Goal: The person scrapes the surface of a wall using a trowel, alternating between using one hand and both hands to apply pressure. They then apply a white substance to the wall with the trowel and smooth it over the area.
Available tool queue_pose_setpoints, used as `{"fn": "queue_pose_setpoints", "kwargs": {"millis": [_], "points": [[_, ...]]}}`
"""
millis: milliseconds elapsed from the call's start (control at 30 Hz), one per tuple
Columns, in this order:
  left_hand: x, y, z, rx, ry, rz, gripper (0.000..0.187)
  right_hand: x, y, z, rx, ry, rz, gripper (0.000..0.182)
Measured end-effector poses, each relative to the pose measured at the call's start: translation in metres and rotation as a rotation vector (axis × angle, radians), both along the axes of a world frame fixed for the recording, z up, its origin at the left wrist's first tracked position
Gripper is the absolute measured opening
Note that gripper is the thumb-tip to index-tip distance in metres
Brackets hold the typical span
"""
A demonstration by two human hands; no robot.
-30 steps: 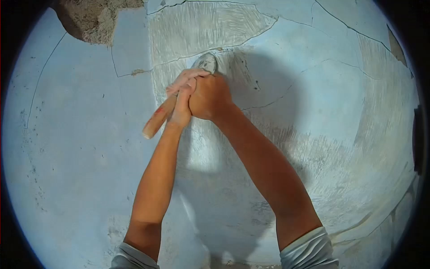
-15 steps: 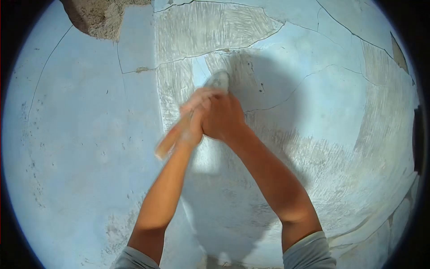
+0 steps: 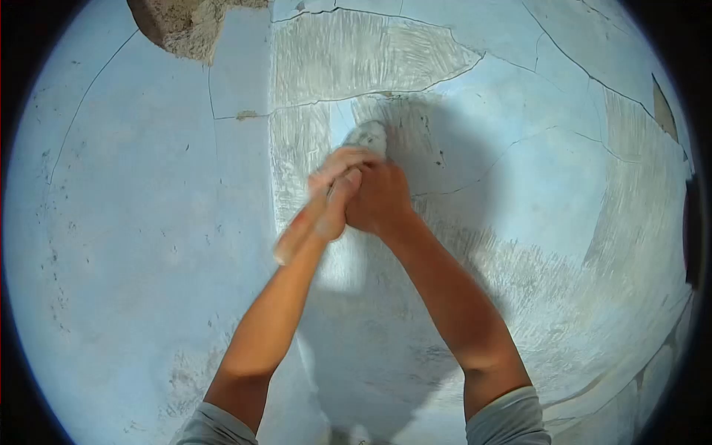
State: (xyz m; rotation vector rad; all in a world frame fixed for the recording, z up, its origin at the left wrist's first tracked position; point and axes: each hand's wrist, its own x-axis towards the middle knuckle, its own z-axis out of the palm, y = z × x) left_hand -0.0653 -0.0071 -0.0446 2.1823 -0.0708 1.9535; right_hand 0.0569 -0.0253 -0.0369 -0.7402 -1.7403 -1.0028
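A tool with a wooden handle (image 3: 294,236) and a whitish, dusty head (image 3: 368,135) slants across the middle of the view. My left hand (image 3: 334,185) is closed on it, slightly blurred, with the handle's end sticking out at the lower left. Pressed against the left hand and the tool's upper part is my right hand (image 3: 380,196), its fingers folded and partly hidden. The head lies over a scraped grey patch of the light blue plastered surface (image 3: 148,185). Whether its edge touches the surface cannot be made out.
Scraped, streaked areas (image 3: 363,55) lie above and at the right. Thin cracks cross the surface. At the top left is a rough brown hole (image 3: 185,26). A dark gap (image 3: 693,233) shows at the right edge. Shadows of the arms fall on the surface.
The surface appears shifted slightly right and down in the view. Both hands and the tool appear slightly farther right, with the grip unchanged.
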Motion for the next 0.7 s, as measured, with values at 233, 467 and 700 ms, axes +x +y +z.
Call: {"fn": "queue_pose_setpoints", "kwargs": {"millis": [233, 467, 700], "points": [[-0.02, -0.006, 0.019, -0.031, 0.085, 0.074, 0.052, -0.019, -0.009, 0.025, -0.023, 0.03, 0.096, 0.02], [-0.028, 0.001, 0.044, -0.024, 0.076, -0.011, 0.037, -0.03, 0.005, 0.046, -0.275, 0.039, -0.063, 0.023], [-0.026, -0.006, 0.043, 0.109, 0.181, 0.134, 0.038, -0.023, 0.007, 0.029, -0.198, 0.075, -0.066, 0.02]]}}
